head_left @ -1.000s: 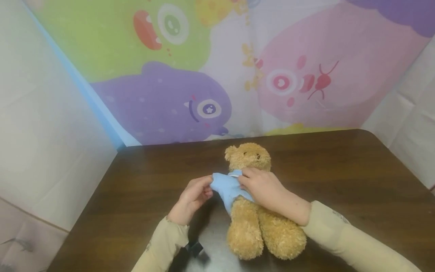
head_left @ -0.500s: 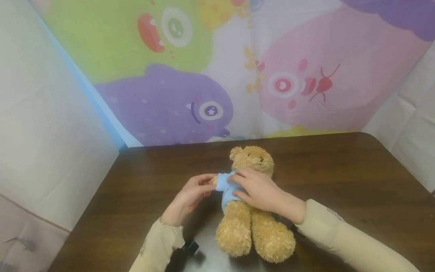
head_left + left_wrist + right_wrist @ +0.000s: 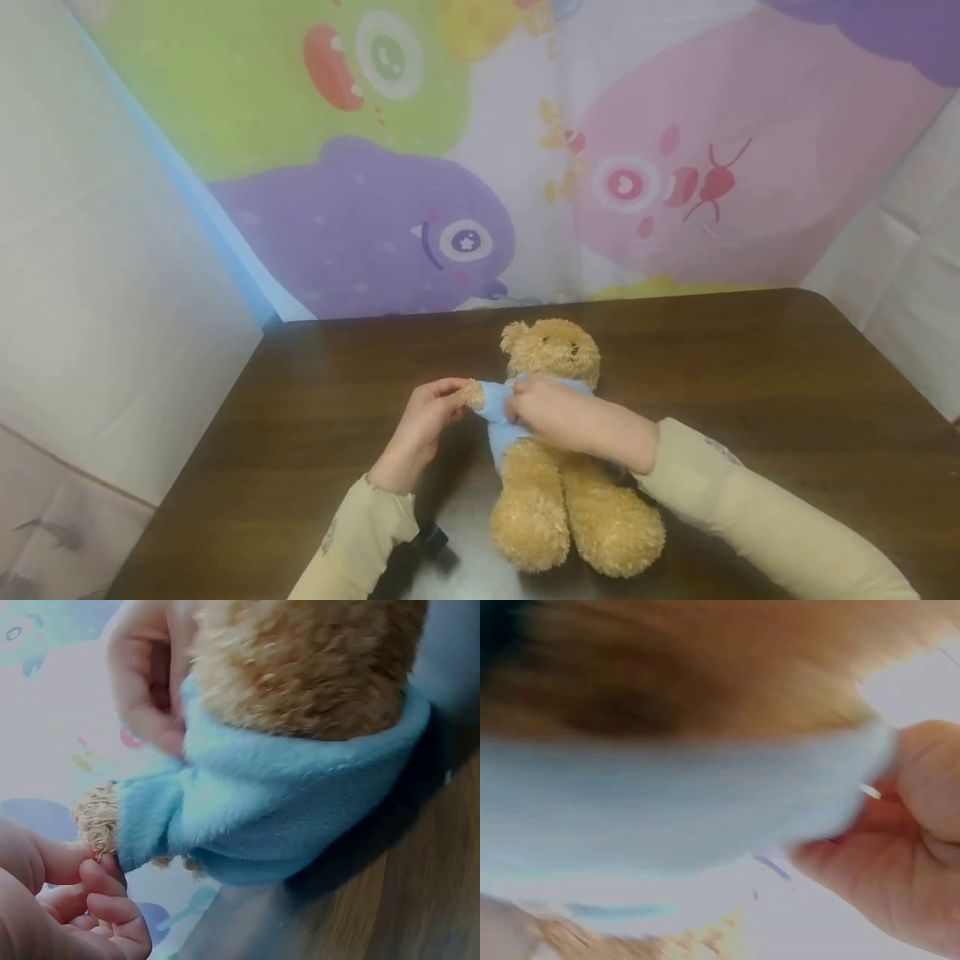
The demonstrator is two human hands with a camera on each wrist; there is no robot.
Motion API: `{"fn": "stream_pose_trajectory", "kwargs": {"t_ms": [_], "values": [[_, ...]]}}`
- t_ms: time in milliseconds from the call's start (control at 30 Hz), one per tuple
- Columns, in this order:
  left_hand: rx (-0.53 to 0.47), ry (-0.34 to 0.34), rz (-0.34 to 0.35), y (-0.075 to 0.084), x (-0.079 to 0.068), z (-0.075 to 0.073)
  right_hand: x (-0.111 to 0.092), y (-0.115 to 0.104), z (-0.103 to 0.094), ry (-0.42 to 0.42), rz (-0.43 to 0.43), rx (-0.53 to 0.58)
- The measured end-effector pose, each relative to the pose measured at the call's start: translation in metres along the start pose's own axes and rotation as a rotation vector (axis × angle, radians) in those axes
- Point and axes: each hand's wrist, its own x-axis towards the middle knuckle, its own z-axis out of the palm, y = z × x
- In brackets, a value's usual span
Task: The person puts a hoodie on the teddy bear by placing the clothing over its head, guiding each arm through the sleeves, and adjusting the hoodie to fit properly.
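A tan teddy bear (image 3: pixel 528 508) lies on its back on the table, feet toward me, in a light-blue shirt (image 3: pixel 506 446). With thumb and fingertips my left hand (image 3: pixel 420 425) pinches the bear's paw (image 3: pixel 97 819), which pokes out of the shirt's sleeve (image 3: pixel 150 817). My right hand (image 3: pixel 566 417) lies across the bear's chest, its fingers curled on the shirt near that sleeve and covering much of the front. Blue cloth fills the middle of the blurred right wrist view, with fur (image 3: pixel 667 675) above it.
The dark wooden table (image 3: pixel 337 375) has a rounded far right corner. Behind it hangs a cartoon-print cloth (image 3: pixel 360 225), with white side panels (image 3: pixel 135 250). A small black object (image 3: pixel 431 540) is beside my left wrist.
The bear's paw has come into sight at the sleeve's end, and my left hand has passed from the blue cloth to the paw. My right fingers have curled on the shirt.
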Motion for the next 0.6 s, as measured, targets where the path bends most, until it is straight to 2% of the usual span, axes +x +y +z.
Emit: {"fn": "stream_pose_trajectory", "kwargs": {"t_ms": [67,133,167,233,300,467,533,600], "values": [[-0.076,-0.032,-0.050,-0.001,0.001,-0.004,-0.002,-0.002,-0.011,-0.111,0.022,0.043],[-0.131,-0.056,-0.081,-0.002,0.002,-0.008,-0.002,-0.002,-0.018,-0.168,0.040,0.082],[-0.142,-0.072,-0.084,-0.002,0.003,-0.009,-0.002,-0.002,-0.020,-0.172,0.046,0.100],[-0.100,-0.106,-0.076,-0.002,0.005,-0.013,-0.002,0.000,-0.018,-0.137,0.044,0.112],[-0.016,-0.146,-0.047,-0.001,0.006,-0.017,-0.002,0.001,-0.012,-0.066,0.047,0.107],[0.250,-0.238,0.058,0.007,-0.002,-0.020,0.002,0.006,0.006,0.127,0.140,0.074],[0.407,-0.245,0.137,0.009,-0.009,-0.016,0.004,0.006,0.012,0.143,0.154,0.049],[0.574,-0.220,0.259,0.010,-0.015,-0.011,0.006,0.006,0.017,0.129,0.145,0.022]]}}
